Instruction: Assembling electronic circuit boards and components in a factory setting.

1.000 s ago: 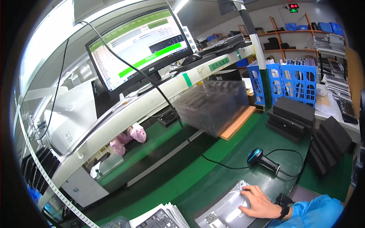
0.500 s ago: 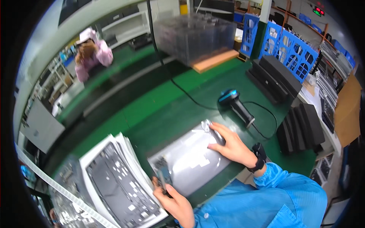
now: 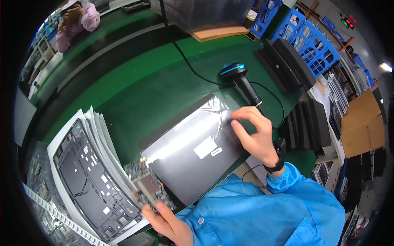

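Note:
My left hand (image 3: 170, 225) grips a laptop circuit board (image 3: 151, 184) by its lower end, thumb on top. The board is tilted and overlaps the near left edge of a dark flat laptop cover (image 3: 184, 172). Clear, shiny film lies over part of this cover, and two white labels (image 3: 205, 147) show on it. My right hand (image 3: 258, 137) hovers at the cover's right edge, thumb and forefinger bent and apart, with nothing visible between them. Left of the board, a dark laptop frame (image 3: 78, 174) with small white patches rests on a stack of white sheets (image 3: 104, 143).
A black handheld scanner (image 3: 246, 88) with a cord stands behind the cover. Black foam blocks (image 3: 283, 65) and blue racks (image 3: 316, 49) are at the right. Clear bags of parts (image 3: 39, 176) lie at far left. Across the bench sits another person (image 3: 78, 22).
My view has shifted. My right hand has come off the film at the cover's corner. My left hand has tilted the board and moved it toward the white sheets.

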Available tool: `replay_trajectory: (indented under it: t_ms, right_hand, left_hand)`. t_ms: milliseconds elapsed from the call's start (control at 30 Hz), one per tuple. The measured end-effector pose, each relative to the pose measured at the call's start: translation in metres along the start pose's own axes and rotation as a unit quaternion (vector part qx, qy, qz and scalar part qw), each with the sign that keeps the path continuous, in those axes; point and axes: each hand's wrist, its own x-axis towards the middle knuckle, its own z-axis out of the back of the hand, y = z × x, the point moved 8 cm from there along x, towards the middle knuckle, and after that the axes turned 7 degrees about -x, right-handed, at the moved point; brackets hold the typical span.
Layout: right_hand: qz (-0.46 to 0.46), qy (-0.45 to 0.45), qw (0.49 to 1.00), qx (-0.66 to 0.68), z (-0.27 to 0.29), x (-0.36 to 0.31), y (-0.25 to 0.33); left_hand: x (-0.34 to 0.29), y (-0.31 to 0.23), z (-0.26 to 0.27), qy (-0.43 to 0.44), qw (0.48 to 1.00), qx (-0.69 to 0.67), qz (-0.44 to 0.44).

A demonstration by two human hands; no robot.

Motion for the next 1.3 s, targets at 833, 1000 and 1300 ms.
replay_trajectory:
  t_ms: [833, 1000, 1300]
  right_hand:
    - [-0.223, -0.234, 0.812, 0.485, 0.063, -0.029, 0.016]
    - [-0.474, -0.047, 0.665, 0.575, -0.051, -0.084, 0.022]
    - [-0.384, 0.119, 0.909, 0.107, 0.001, -0.042, 0.022]
  left_hand:
    - [-0.008, 0.031, -0.020, 0.168, 0.962, -0.213, 0.036]
    - [-0.017, 0.029, 0.012, 0.105, 0.959, -0.262, 0.024]
    - [-0.039, 0.077, 0.044, 0.042, 0.975, -0.204, 0.083]
